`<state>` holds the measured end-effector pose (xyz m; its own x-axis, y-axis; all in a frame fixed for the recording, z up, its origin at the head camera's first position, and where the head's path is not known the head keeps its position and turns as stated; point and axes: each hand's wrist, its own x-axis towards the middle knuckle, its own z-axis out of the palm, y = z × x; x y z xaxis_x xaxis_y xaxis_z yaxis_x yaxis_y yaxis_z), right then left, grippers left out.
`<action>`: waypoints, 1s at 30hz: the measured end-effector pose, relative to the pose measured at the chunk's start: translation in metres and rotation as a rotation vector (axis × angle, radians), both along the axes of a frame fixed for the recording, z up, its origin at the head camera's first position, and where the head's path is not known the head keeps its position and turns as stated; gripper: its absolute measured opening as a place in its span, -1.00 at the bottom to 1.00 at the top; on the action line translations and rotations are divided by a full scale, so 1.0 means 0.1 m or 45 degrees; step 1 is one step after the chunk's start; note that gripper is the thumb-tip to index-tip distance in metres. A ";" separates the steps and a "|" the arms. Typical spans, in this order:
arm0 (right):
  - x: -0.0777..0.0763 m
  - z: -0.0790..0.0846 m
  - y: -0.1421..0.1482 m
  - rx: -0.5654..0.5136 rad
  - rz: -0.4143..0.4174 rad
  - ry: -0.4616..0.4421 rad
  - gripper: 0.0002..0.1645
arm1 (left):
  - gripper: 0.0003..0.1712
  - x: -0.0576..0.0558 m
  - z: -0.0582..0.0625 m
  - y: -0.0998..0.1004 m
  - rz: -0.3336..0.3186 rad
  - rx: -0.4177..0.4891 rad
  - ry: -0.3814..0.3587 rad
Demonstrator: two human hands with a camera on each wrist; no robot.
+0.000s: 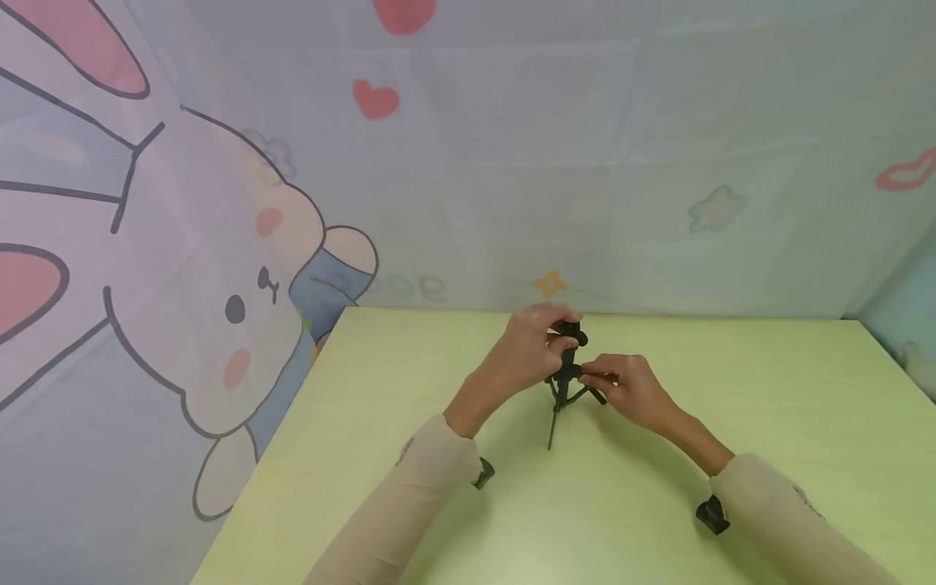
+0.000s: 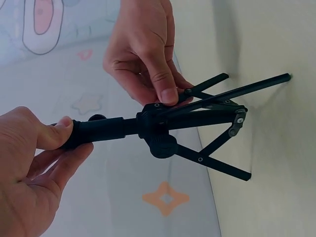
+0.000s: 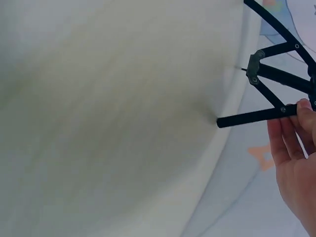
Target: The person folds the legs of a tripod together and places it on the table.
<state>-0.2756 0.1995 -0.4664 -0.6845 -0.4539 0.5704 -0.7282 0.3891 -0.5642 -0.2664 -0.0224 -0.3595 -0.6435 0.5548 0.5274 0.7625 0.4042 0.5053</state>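
A small black tripod (image 2: 187, 118) stands on the table with its legs spread and its braces visible. My left hand (image 1: 525, 348) grips the upper part of its column, thumb and fingers around the dark tube in the left wrist view. Lower down, my right hand (image 1: 630, 390) pinches the top of one leg between thumb and fingers. In the right wrist view that leg (image 3: 247, 118) runs out from the right fingertips. A round knob (image 2: 163, 146) sticks out at the collar where the legs join. The tripod's top is partly hidden behind the left fingers.
The pale green table (image 1: 629, 504) reaches back to a fabric backdrop (image 1: 512, 162) printed with a rabbit, hearts and stars. Black wrist mounts (image 1: 712, 515) protrude below both light sleeves (image 1: 417, 479). The tripod stands near the table's back edge.
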 end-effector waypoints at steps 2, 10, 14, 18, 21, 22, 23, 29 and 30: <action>0.00 0.05 0.00 0.054 0.004 0.005 -0.80 | -0.76 -0.01 0.01 0.00 0.023 -0.042 0.040; 0.03 0.09 -0.05 0.207 -0.081 0.070 -0.90 | -0.79 -0.03 0.03 -0.01 0.017 -0.041 -0.047; 0.04 0.05 -0.07 0.062 -0.115 0.053 -0.87 | -0.79 -0.05 0.03 0.00 0.018 -0.019 -0.071; 0.05 -0.01 -0.07 -0.106 -0.093 -0.097 -0.83 | -0.79 -0.05 0.04 0.03 0.012 -0.044 -0.041; 0.04 -0.04 -0.04 -0.155 -0.043 -0.187 -0.81 | -0.79 -0.04 0.05 0.03 0.012 -0.052 -0.061; 0.03 -0.04 -0.04 -0.162 -0.029 -0.205 -0.80 | -0.79 -0.04 0.05 0.03 0.012 -0.046 -0.077; 0.02 -0.04 -0.03 -0.158 -0.025 -0.218 -0.80 | -0.80 -0.04 0.05 0.02 0.011 -0.037 -0.092; -0.01 -0.03 0.02 -0.115 -0.043 -0.279 -0.80 | -0.80 -0.06 0.04 0.01 -0.032 0.019 -0.143; -0.01 -0.03 0.02 -0.110 -0.045 -0.283 -0.80 | -0.80 -0.07 0.04 0.01 -0.041 0.024 -0.147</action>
<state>-0.2765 0.2013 -0.4694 -0.8123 -0.3834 0.4395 -0.5690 0.3556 -0.7415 -0.2730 -0.0212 -0.3560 -0.6825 0.5669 0.4614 0.7113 0.3696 0.5979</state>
